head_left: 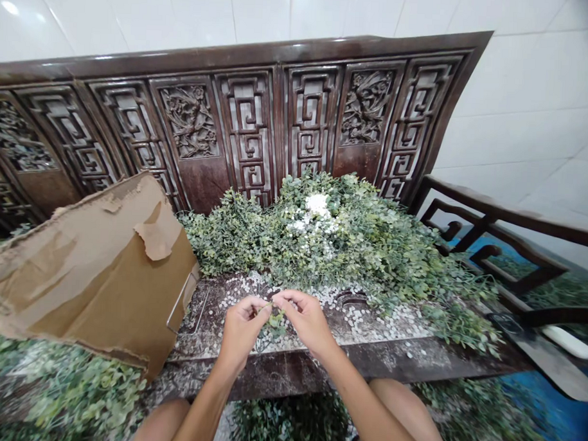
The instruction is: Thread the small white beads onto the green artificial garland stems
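My left hand [245, 320] pinches the thin stem of a green leafy sprig [277, 324] between thumb and fingers. Close beside it, my right hand [306, 314] is closed at the end of the same stem, its fingertips almost touching the left ones. The sprig's leaves hang below the fingers, over the front of the dark wooden bench seat [314, 334]. Whether a small piece is also between the right fingertips is too small to tell. Small white discs [362, 320] lie scattered on the seat around both hands.
Behind the hands spreads a heap of leafy sprigs [380, 243], with a white pile [318, 208] of small pieces on top. A torn cardboard piece [103, 284] leans at left, near a bent metal wire [178, 303]. The bench has a carved back [278, 117] and armrest [496, 221].
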The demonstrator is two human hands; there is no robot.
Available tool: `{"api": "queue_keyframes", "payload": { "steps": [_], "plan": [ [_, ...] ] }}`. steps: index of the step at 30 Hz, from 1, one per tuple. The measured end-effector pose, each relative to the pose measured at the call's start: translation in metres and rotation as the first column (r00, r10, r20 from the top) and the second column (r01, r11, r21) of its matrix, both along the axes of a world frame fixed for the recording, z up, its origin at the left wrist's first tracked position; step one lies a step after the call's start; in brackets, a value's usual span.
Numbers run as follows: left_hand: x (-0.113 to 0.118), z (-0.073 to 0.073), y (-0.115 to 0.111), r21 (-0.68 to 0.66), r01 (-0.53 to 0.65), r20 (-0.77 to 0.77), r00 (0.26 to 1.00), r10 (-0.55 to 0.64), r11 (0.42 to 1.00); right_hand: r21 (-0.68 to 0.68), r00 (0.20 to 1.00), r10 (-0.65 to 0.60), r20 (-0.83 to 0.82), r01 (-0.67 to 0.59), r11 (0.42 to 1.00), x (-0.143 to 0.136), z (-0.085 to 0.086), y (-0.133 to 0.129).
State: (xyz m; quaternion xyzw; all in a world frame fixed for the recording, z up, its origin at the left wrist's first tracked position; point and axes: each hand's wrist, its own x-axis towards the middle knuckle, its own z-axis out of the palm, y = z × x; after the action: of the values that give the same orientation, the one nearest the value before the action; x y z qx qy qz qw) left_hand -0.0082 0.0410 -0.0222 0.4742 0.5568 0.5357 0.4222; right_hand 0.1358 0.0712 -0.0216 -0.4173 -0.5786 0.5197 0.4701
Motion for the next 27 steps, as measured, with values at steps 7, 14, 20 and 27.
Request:
{"api": "queue_keyframes", "payload": {
  "steps": [7,14,20,27],
  "plan": [
    [-0.0012,0.0003,-0.0001,0.0,0.012,-0.003,1.0,-0.012,1.0,0.041,0.998,0.035,0.055,-0.038,0.998,0.0001,0.0044,-0.0003],
    [-0.0017,0.0007,-0.0001,-0.002,-0.008,-0.018,1.0,0.008,1.0,0.014,0.999,0.027,0.046,-0.027,1.0,-0.0005,0.0039,-0.0016],
    [-0.0013,0.0017,0.0002,0.003,-0.018,-0.024,1.0,0.018,1.0,0.004,1.0,0.011,0.029,-0.011,1.0,-0.0006,0.0006,-0.0005],
    [-0.0023,0.0024,-0.0002,-0.012,-0.025,-0.07,0.997,0.024,1.0,0.032,0.998,0.038,0.055,-0.04,0.999,0.0,0.0005,-0.0022]
  ]
}}
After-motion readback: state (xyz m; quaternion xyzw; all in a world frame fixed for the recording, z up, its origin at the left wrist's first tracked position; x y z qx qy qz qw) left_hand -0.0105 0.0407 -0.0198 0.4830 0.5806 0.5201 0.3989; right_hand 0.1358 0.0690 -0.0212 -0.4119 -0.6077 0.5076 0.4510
